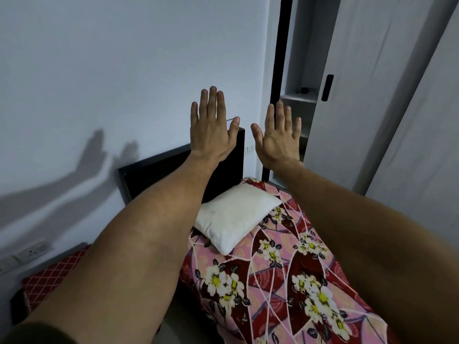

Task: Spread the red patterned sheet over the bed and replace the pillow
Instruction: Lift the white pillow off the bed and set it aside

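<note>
The red patterned sheet (pixel 278 274), pink and dark red with white flowers, lies spread over the bed. A white pillow (pixel 236 217) rests on it at the head end, against the dark headboard (pixel 159 175). My left hand (pixel 211 127) and my right hand (pixel 278 135) are both raised in the air in front of the wall, backs toward me, fingers straight and spread. Neither hand holds or touches anything. Both forearms stretch out above the bed.
A white wall with hand shadows fills the left. A red checked cloth (pixel 52 276) covers a low piece of furniture at lower left, under a wall socket (pixel 32 252). White wardrobe doors (pixel 372 95) and an open shelf niche (pixel 300 95) stand at right.
</note>
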Tool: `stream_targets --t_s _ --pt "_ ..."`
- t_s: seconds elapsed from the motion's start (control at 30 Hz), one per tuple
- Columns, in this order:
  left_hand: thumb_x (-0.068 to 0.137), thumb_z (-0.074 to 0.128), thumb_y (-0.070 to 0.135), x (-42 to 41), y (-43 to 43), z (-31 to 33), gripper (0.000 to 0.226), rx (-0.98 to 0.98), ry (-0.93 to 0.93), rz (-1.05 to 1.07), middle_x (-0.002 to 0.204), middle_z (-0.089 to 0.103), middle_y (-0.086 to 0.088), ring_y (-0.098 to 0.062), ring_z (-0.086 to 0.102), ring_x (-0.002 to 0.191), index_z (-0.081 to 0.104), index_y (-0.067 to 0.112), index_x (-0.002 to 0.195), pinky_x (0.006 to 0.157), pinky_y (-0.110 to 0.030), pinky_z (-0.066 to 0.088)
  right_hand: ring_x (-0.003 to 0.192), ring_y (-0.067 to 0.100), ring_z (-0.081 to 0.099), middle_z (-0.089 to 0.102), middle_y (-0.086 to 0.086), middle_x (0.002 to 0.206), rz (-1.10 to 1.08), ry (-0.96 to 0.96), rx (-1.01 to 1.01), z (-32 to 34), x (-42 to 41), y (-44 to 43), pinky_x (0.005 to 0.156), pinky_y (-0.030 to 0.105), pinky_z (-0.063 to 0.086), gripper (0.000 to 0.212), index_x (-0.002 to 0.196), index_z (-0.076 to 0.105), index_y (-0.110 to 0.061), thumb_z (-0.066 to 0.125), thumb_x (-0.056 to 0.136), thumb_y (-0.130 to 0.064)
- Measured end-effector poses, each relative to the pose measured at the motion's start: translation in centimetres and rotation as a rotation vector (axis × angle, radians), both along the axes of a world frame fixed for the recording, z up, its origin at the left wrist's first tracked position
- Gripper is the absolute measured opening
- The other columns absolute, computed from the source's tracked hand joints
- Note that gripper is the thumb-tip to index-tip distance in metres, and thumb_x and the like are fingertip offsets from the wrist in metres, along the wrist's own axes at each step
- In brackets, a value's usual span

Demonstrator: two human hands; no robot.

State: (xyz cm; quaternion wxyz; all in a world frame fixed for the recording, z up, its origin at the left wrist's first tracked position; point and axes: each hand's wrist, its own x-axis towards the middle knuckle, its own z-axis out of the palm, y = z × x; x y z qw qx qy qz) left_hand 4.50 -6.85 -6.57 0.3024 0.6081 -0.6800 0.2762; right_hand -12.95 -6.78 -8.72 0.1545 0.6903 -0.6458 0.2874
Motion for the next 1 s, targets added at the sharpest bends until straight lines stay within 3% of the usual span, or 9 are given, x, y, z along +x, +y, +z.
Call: stream_targets --t_s 0.37,0.8,1.0 --pt "0.1 0.014 0.054 2.2 -12.5 -2.9 0.076 0.158 -0.03 0.029 0.162 0.023 -0.015 -0.03 0.015 0.151 0.023 0.002 0.155 0.121 -0.049 0.015 0.155 0.026 -0.011 -0.007 0.008 0.169 0.034 -0.06 0.105 -3.5 2.6 -12.3 0.124 0.054 -0.003 0.077 0.162 -0.002 -0.015 0.004 0.102 -0.062" --pt "0.094 0.005 0.056 2.9 -22.8 -5.7 0.082 0.24 -0.011 0.003 0.16 0.028 -0.015 -0.032 0.02 0.149 0.027 0.003 0.153 0.121 -0.049 0.017 0.155 0.026 -0.01 -0.005 0.008 0.169 0.031 -0.061 0.19 -6.4 3.9 -22.4 0.124 0.054 -0.006 0.077 0.161 -0.001 -0.014 0.006 0.102 -0.062" --pt "0.093 0.003 0.056 4.3 -27.8 -7.8 0.085 0.311 -0.008 -0.022 0.153 0.038 -0.019 -0.034 0.03 0.144 0.03 0.001 0.151 0.117 -0.051 0.023 0.156 0.026 -0.009 -0.003 0.008 0.169 0.012 -0.077 0.259 -8.5 5.3 -25.7 0.124 0.053 -0.007 0.076 0.162 0.002 -0.013 0.008 0.103 -0.061"
